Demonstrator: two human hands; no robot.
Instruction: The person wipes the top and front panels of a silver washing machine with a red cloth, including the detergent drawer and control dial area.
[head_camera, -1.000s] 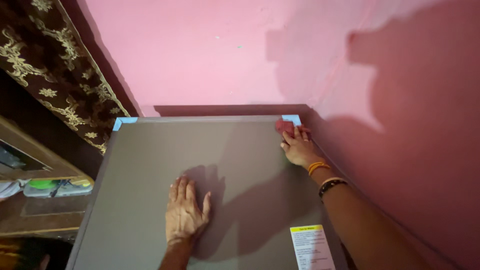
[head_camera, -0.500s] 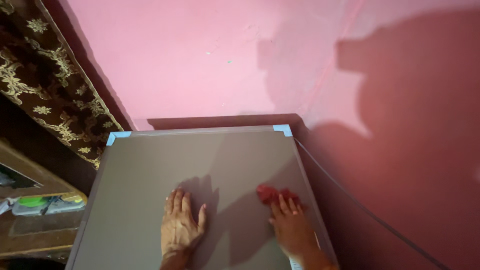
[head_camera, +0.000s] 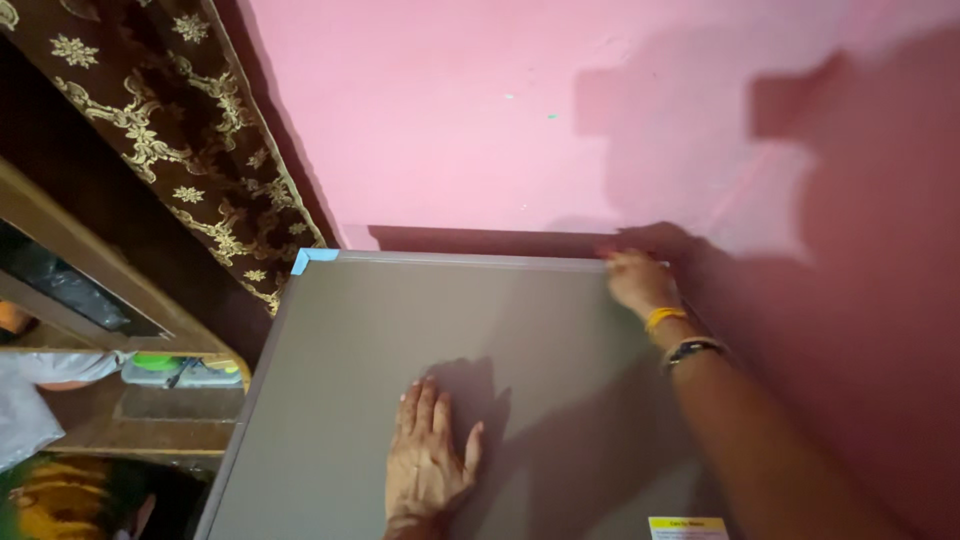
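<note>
My left hand (head_camera: 428, 455) lies flat, fingers spread, on the grey top panel (head_camera: 380, 340) of a tall appliance, near its front edge. My right hand (head_camera: 638, 281) reaches to the panel's far right corner by the pink wall. It presses down there on a red cloth that is almost wholly hidden under its fingers. The right wrist wears a yellow bangle and a dark beaded band (head_camera: 690, 348).
Blue tape (head_camera: 313, 257) marks the panel's far left corner. A yellow and white label (head_camera: 688, 527) sits at the front right. Pink walls (head_camera: 480, 120) close in behind and to the right. A brown, gold-patterned curtain (head_camera: 170, 130) and a wooden shelf (head_camera: 150, 400) stand on the left.
My right hand swept the red cloth from the far right corner back toward me, then returned to that corner. My left hand stayed flat. The view shifted left.
</note>
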